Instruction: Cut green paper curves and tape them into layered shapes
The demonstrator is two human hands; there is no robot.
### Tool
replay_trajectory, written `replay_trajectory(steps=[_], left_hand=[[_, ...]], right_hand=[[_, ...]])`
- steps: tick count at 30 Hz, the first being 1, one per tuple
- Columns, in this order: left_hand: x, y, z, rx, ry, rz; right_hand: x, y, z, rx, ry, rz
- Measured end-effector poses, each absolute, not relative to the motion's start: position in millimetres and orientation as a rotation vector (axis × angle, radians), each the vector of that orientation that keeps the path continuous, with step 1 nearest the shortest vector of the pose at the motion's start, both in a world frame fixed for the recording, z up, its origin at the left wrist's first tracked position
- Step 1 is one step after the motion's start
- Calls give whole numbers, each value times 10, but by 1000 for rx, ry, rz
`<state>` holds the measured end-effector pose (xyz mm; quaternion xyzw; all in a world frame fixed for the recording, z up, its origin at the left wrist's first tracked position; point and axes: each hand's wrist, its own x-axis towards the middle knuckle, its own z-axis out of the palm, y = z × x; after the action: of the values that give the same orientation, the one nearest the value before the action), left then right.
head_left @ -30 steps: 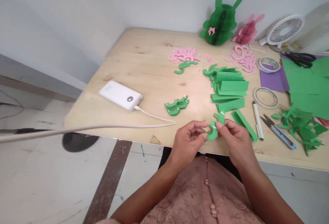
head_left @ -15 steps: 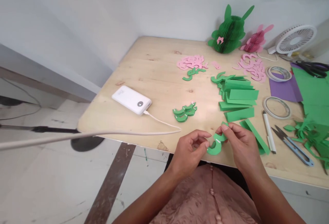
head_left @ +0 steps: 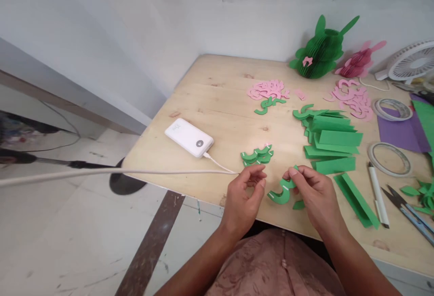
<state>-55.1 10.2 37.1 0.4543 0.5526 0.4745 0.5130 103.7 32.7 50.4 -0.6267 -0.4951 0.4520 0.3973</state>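
Note:
My right hand (head_left: 317,196) pinches a curved green paper cutout (head_left: 282,193) between thumb and fingers near the table's front edge. Small white strips show on the cutout, and its upper end is partly covered by my fingers. Below that hand lies another small green piece (head_left: 299,205). To the left of the cutout, apart from it, my left hand (head_left: 242,198) is open with curled fingers, and nothing shows in it. Just beyond my left hand rests a group of similar green cutouts (head_left: 257,155) with white strips, partly hidden by its fingertips.
Folded green paper strips (head_left: 339,138), a white marker (head_left: 379,194), snips (head_left: 412,214) and tape rolls (head_left: 389,159) lie to the right. Pink cutouts (head_left: 267,89) and paper rabbits (head_left: 318,54) are farther back. At left, a white power bank (head_left: 188,136) trails a cable (head_left: 169,172).
My left hand has moved left, away from the cutout, which stays in my right hand. The camera view has shifted left, so the table's things appear farther right.

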Motion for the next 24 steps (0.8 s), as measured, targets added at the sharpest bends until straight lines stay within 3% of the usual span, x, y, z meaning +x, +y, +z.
replay_trajectory(steps=[6,14,24], left_hand=[[-590,150,336,1295,1442,1284],[-599,241,237,1848,1596,1225],[-527,320,230,1876,1569,1186]], right_hand=[[977,465,437,-1625,-1427,1109],[1051,460,320,-1686,-1825,609],[1010,515,390,-1714,-1616,892]])
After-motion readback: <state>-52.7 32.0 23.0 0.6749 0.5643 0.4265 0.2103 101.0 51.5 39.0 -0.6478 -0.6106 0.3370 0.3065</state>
